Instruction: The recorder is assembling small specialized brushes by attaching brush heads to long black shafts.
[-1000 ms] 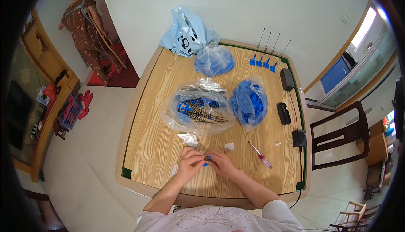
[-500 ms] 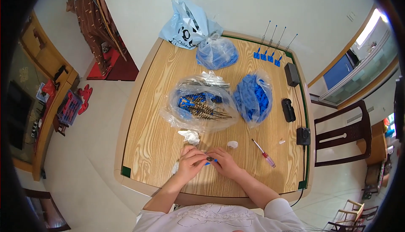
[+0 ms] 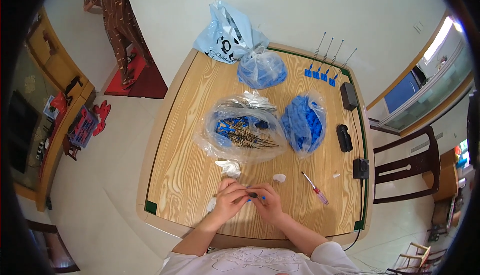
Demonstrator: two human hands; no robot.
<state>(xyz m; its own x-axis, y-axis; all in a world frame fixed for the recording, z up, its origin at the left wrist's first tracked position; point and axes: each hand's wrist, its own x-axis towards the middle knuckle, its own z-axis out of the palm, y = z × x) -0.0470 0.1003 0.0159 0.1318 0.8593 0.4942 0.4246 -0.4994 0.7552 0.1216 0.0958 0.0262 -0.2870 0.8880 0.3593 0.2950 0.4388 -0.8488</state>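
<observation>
Blue part sits pinched between both hands just above the tabletop near its front edge; left hand and right hand are clamped on it. Its axis seems left-right, though it's too small to tell. Best to grip close, turning gently.

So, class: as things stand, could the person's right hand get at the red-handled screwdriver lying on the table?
Probably yes. The screwdriver lies on bare wood just to the right of the right hand, with nothing between them, though that hand is pinching a small part with the left hand.
</observation>
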